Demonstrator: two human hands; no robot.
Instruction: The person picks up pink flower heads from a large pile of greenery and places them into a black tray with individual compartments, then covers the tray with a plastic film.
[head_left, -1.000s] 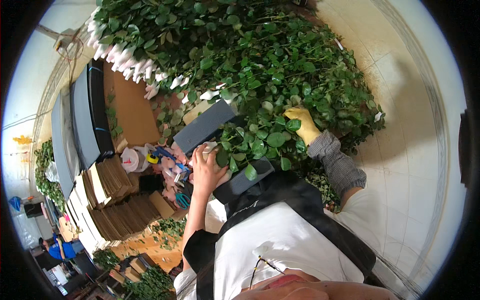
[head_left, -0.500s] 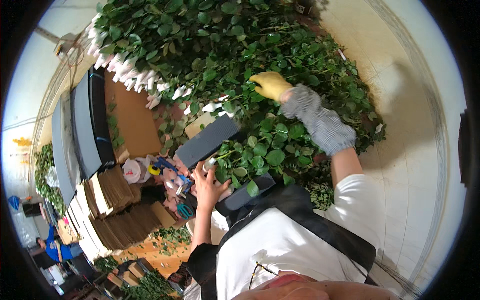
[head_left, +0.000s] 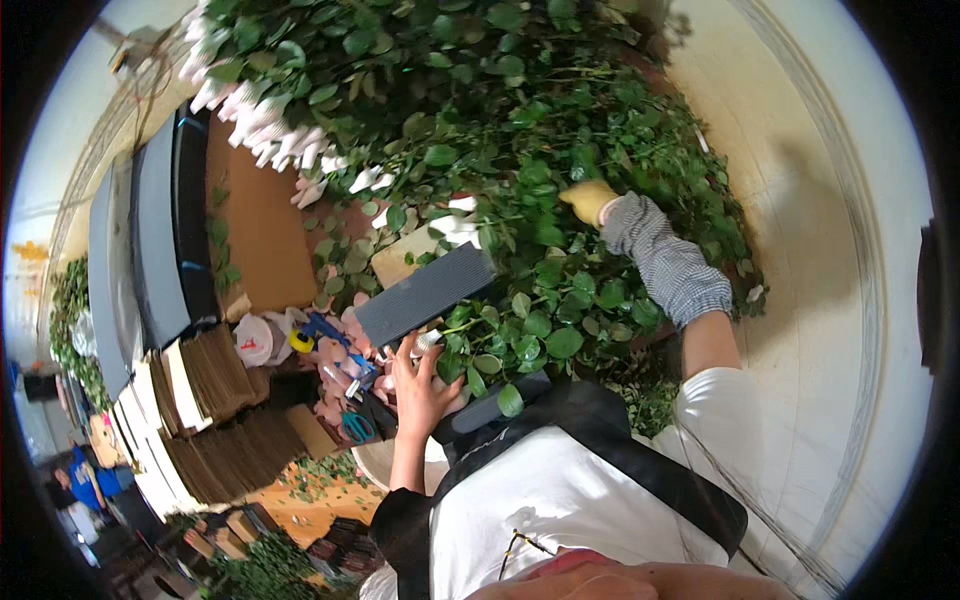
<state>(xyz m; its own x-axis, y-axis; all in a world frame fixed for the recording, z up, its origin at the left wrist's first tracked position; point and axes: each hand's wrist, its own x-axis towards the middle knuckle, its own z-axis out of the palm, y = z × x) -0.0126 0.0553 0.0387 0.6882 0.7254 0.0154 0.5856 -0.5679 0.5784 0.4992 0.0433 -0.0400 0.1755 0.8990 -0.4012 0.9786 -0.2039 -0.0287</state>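
My bare left hand [head_left: 420,390] lies beside a white-netted rose bud [head_left: 428,341], fingers spread, fingertips against it and the end of a ridged dark grey block [head_left: 425,292]. Leafy rose stems [head_left: 530,335] run right from that bud, between this block and a second grey block [head_left: 495,402] by my apron. Reaching into the heap of leafy roses [head_left: 480,130], my right hand [head_left: 588,201] wears a yellow glove under a grey sleeve. Its fingers are closed around a stem, partly hidden by leaves. White-netted buds [head_left: 457,230] show left of it.
Pink netting pieces [head_left: 335,375] surround teal-handled scissors [head_left: 358,428] and a yellow-and-blue tool [head_left: 302,341]. Stacked cardboard sheets [head_left: 220,410] and long grey panels [head_left: 160,250] stand left. Rows of white-netted buds [head_left: 265,125] edge the heap. A person in blue [head_left: 88,480] is far left.
My gloved right hand has moved right and nearer to me, and white buds left of it have shifted right. My left hand stays by the netted bud. The view has turned slightly.
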